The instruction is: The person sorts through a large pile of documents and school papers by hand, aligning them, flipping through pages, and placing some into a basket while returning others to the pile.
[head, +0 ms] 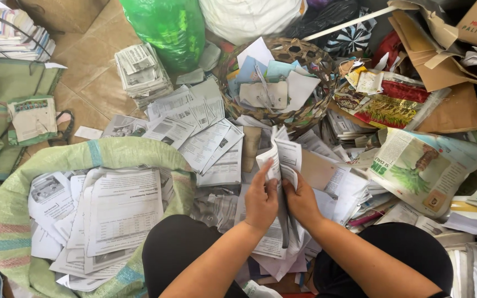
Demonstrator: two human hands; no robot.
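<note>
The person's left hand [260, 200] and right hand [300, 200] meet over a booklet of printed pages [280, 165] held upright between the knees, just in front of the body. The left fingers are closed on the booklet's near edge, the thumb pressed to a page; the right fingers curl round the other side, pinching the sheets, so both hands grip the same booklet. Its top pages fan open and bend away toward a woven basket [310, 105] filled with paper scraps and card. To the left stands an open green woven sack [12, 209], stuffed with loose printed sheets [120, 212]. More loose papers cover the tiled floor [86, 66] around the hands. A bundled stack of papers [142, 72] lies beyond the sack, near a green plastic bag [167, 27].
</note>
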